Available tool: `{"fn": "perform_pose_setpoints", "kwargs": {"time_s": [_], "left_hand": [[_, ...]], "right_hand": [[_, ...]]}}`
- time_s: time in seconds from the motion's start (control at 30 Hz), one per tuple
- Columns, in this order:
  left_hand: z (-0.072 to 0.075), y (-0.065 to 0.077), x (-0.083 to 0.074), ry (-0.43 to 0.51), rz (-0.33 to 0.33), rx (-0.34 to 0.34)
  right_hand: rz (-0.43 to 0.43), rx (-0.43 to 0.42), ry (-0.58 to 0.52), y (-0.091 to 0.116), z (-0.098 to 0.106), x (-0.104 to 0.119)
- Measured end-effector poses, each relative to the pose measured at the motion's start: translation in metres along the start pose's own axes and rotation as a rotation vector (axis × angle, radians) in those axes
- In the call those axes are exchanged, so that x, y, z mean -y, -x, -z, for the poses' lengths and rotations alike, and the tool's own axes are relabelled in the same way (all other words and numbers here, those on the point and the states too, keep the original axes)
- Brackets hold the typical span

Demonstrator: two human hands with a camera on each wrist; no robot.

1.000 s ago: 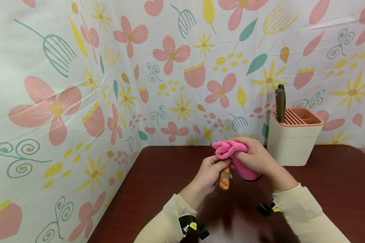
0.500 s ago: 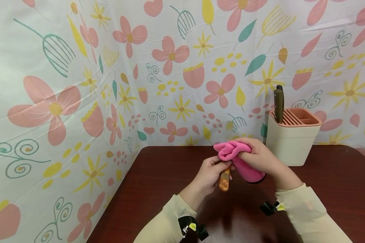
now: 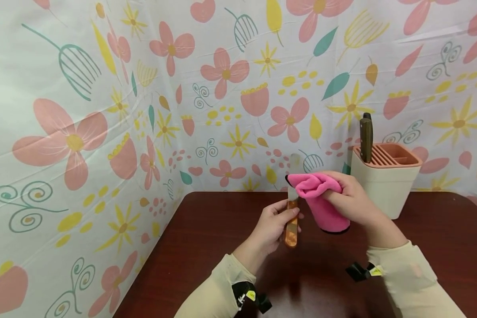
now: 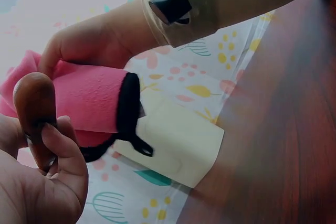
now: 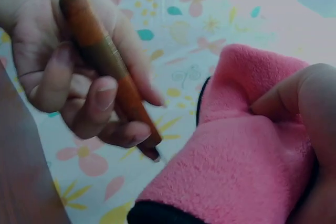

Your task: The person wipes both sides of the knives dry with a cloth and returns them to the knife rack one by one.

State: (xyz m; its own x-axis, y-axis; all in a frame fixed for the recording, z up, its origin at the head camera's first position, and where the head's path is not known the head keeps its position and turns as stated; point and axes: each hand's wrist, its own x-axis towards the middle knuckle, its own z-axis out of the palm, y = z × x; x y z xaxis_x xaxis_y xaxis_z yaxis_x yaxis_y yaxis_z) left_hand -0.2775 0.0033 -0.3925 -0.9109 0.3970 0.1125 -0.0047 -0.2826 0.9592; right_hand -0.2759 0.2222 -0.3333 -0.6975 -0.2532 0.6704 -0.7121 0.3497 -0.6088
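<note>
Upright in my left hand [image 3: 272,225] is a knife [image 3: 292,227] with a marbled orange-brown handle. Fingers and thumb curl round that handle, as the right wrist view also shows. Its pale blade [image 3: 294,164] points up, blurred against the patterned backdrop and partly covered by the cloth. A fluffy pink cloth [image 3: 326,212] with black edging is bunched in my right hand [image 3: 351,196], close to the right of the blade. Whether cloth and blade touch, I cannot tell. In the left wrist view, a black loop [image 4: 140,144] hangs from the cloth's edge.
A cream knife block [image 3: 383,190] with an orange slotted top stands at the back right of the dark red-brown table [image 3: 206,256]. Dark-handled knives [image 3: 366,137] stick up from its left side. A flowered sheet [image 3: 222,115] hangs behind and to the left.
The cloth in my right hand has moved up the knife and slightly right, uncovering more of the handle and part of the blade. My left hand keeps its grip, nearly in place.
</note>
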Motion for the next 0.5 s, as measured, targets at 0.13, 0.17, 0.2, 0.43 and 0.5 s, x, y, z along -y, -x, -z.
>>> {"fn": "perform_pose_setpoints", "kwargs": {"time_s": [0.13,0.17,0.2,0.43,0.5], "left_hand": [[-0.001,0.000,0.001,0.011,0.020,-0.003],[-0.001,0.000,0.001,0.015,0.022,0.003],[-0.002,0.000,0.001,0.022,0.022,0.009],[-0.001,0.000,0.001,0.043,0.016,0.048],[-0.001,0.001,0.002,0.049,0.017,0.051]], "right_hand": [[-0.022,-0.080,0.066,-0.010,0.006,0.007],[-0.039,-0.095,0.089,-0.015,0.008,0.010],[-0.054,-0.102,0.116,-0.021,0.010,0.013],[-0.118,0.009,0.365,-0.076,0.024,0.023],[-0.127,0.074,0.415,-0.090,0.024,0.020]]}}
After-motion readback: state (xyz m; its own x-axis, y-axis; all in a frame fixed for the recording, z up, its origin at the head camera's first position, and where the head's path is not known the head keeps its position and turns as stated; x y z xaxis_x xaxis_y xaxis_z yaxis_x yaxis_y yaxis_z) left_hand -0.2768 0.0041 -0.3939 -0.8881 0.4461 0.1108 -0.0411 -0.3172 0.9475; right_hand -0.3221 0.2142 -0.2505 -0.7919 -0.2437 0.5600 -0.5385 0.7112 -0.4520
